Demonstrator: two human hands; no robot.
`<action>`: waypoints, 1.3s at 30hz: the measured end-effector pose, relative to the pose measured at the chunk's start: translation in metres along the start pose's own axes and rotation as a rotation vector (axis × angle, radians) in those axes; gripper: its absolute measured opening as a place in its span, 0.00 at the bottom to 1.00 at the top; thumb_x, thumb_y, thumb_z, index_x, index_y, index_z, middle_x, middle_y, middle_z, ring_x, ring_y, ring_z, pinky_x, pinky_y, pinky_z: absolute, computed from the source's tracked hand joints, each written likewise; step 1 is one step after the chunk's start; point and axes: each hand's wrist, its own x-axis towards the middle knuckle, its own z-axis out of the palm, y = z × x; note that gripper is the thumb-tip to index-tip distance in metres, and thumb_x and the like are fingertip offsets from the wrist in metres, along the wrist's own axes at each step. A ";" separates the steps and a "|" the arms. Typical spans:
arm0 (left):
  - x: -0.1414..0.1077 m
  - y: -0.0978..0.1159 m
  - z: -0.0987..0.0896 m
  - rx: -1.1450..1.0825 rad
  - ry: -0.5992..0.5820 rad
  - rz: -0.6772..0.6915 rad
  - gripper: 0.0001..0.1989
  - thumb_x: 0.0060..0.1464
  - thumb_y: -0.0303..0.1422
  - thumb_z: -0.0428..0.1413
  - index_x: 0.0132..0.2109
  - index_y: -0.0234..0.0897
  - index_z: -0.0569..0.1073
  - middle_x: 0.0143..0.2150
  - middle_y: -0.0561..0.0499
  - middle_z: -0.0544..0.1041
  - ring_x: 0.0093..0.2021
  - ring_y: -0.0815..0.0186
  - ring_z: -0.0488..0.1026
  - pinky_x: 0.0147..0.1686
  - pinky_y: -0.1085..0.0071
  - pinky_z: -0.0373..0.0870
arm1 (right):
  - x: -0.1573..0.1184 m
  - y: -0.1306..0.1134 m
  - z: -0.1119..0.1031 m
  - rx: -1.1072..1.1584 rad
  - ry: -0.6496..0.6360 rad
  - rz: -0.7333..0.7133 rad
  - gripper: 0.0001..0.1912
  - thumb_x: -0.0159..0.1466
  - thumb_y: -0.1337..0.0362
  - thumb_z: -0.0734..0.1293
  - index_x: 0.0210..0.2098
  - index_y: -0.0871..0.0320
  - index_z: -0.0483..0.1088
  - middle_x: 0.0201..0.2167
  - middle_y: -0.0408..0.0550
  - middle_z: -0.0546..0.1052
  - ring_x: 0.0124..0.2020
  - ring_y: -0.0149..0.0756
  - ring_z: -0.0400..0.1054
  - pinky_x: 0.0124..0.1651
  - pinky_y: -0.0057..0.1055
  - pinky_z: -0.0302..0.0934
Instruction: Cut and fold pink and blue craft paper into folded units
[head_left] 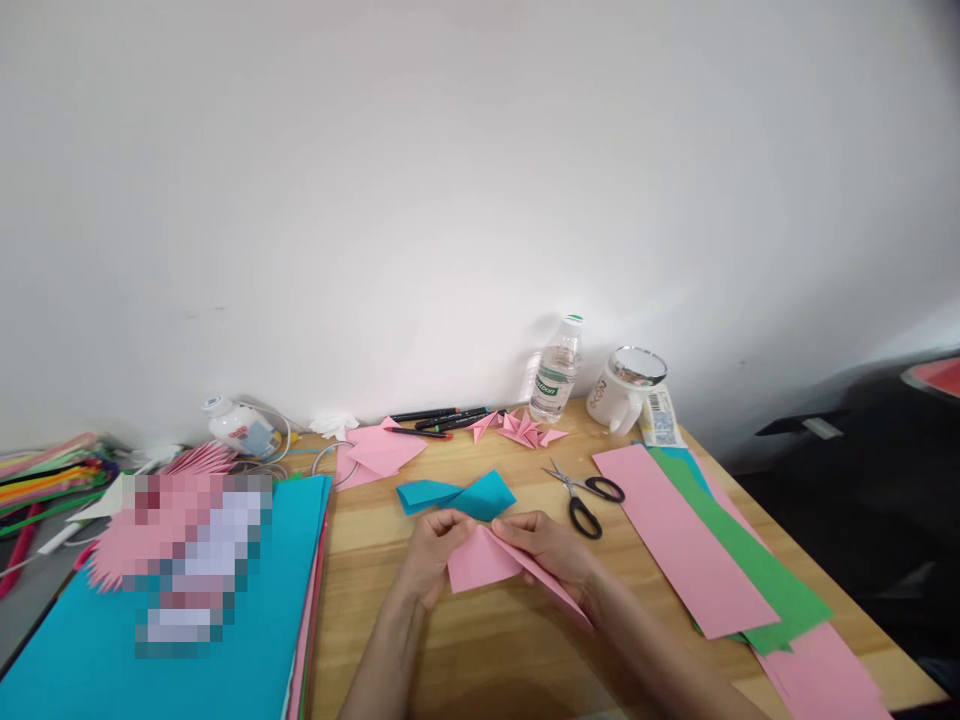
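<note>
A folded sheet of pink paper (484,562) is held between my two hands above the near middle of the table. My left hand (437,550) pinches its upper left corner between thumb and fingers. On the other side, my right hand (551,548) grips the fold near the top, and a flap of the paper slants down to the right under it. Just beyond my fingers lies a blue folded paper piece (480,496). Scissors (581,495) with black handles rest partly open to the right of it.
Pink strips (686,545) and green paper (757,570) lie on the right. A bottle (557,375) and a white mug (619,395) stand by the wall, near pink folded pieces (523,428) and pens (424,414). Blue sheets (247,640) cover the left.
</note>
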 end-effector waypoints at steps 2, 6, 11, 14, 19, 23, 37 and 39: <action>0.000 -0.001 0.000 0.014 -0.003 0.026 0.17 0.29 0.40 0.67 0.20 0.32 0.72 0.19 0.53 0.71 0.20 0.74 0.62 0.22 0.76 0.55 | 0.000 0.000 -0.001 -0.002 -0.001 -0.001 0.22 0.46 0.46 0.71 0.18 0.60 0.66 0.08 0.35 0.62 0.09 0.22 0.51 0.13 0.22 0.39; 0.002 -0.004 0.000 0.045 0.005 0.075 0.18 0.31 0.41 0.67 0.18 0.32 0.70 0.17 0.55 0.68 0.19 0.76 0.59 0.20 0.78 0.52 | -0.001 -0.002 0.000 -0.022 0.019 -0.016 0.21 0.47 0.47 0.71 0.18 0.59 0.66 0.10 0.35 0.61 0.10 0.23 0.52 0.14 0.24 0.40; 0.006 -0.009 -0.004 0.078 0.010 0.104 0.16 0.30 0.39 0.67 0.18 0.32 0.71 0.19 0.54 0.70 0.20 0.75 0.61 0.21 0.77 0.55 | -0.004 -0.002 0.004 -0.037 0.053 -0.055 0.21 0.46 0.47 0.71 0.17 0.59 0.67 0.12 0.36 0.62 0.12 0.23 0.51 0.17 0.25 0.43; 0.006 -0.009 -0.004 0.095 -0.002 0.105 0.14 0.29 0.37 0.67 0.20 0.32 0.72 0.21 0.52 0.73 0.22 0.72 0.64 0.23 0.76 0.59 | -0.005 -0.001 0.008 -0.046 0.085 -0.069 0.21 0.45 0.47 0.71 0.18 0.60 0.68 0.12 0.36 0.62 0.14 0.24 0.50 0.19 0.26 0.42; 0.001 -0.005 -0.001 0.142 -0.018 0.180 0.10 0.34 0.33 0.66 0.21 0.33 0.73 0.22 0.53 0.73 0.25 0.71 0.66 0.27 0.76 0.61 | -0.004 0.001 0.010 -0.142 0.109 -0.213 0.20 0.49 0.48 0.69 0.19 0.61 0.69 0.16 0.38 0.63 0.20 0.26 0.51 0.24 0.26 0.43; 0.001 -0.004 -0.001 0.171 -0.026 0.256 0.09 0.36 0.32 0.64 0.21 0.34 0.72 0.22 0.54 0.72 0.26 0.71 0.67 0.29 0.76 0.61 | -0.003 0.000 0.008 -0.242 0.102 -0.306 0.18 0.52 0.51 0.68 0.20 0.61 0.70 0.18 0.39 0.65 0.22 0.27 0.53 0.26 0.26 0.45; 0.000 -0.003 -0.001 0.152 -0.033 0.120 0.13 0.37 0.40 0.64 0.23 0.33 0.73 0.21 0.53 0.73 0.22 0.72 0.64 0.24 0.76 0.58 | -0.010 -0.007 0.015 -0.261 0.166 -0.264 0.17 0.52 0.52 0.67 0.20 0.61 0.66 0.18 0.39 0.64 0.22 0.27 0.53 0.26 0.25 0.46; 0.001 -0.004 -0.001 0.180 -0.025 0.162 0.12 0.37 0.38 0.64 0.22 0.34 0.72 0.22 0.54 0.73 0.24 0.72 0.65 0.26 0.76 0.58 | -0.007 -0.004 0.014 -0.257 0.148 -0.283 0.17 0.52 0.52 0.67 0.20 0.61 0.66 0.18 0.39 0.64 0.22 0.27 0.53 0.25 0.25 0.45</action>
